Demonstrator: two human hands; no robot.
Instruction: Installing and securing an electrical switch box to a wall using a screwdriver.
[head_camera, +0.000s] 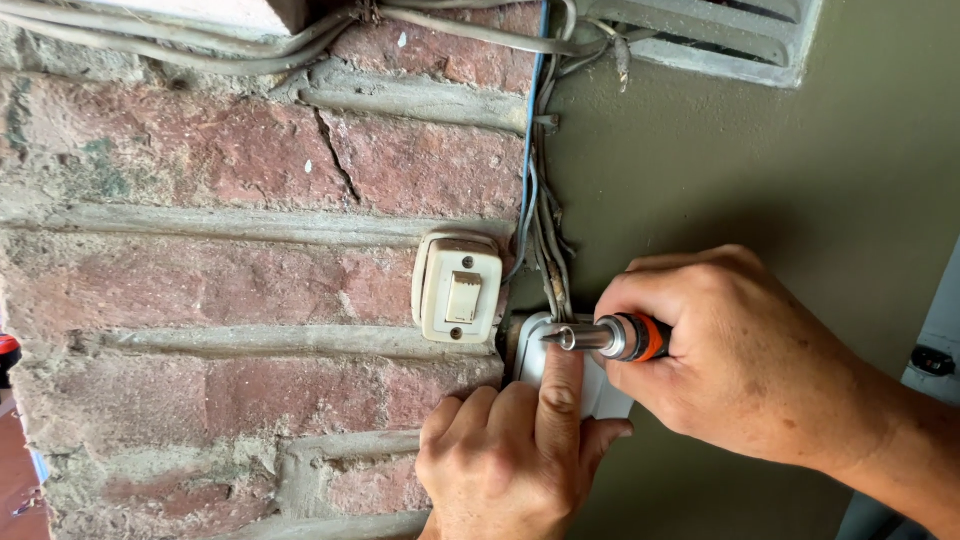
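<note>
While the left hand (510, 455) presses a forefinger on the white box (530, 360), the right hand (735, 350) grips a screwdriver (605, 338). A cream switch (458, 288) sits just left.

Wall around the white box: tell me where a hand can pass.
Free: the plastered wall right of the cable bundle, above the right hand; bare brick left of the switch. Crowded: the white box, with both hands, left hand, and screwdriver.

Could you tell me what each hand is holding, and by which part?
Right hand grips an orange-and-black-handled screwdriver by its handle; left hand presses the white plastic box.
</note>
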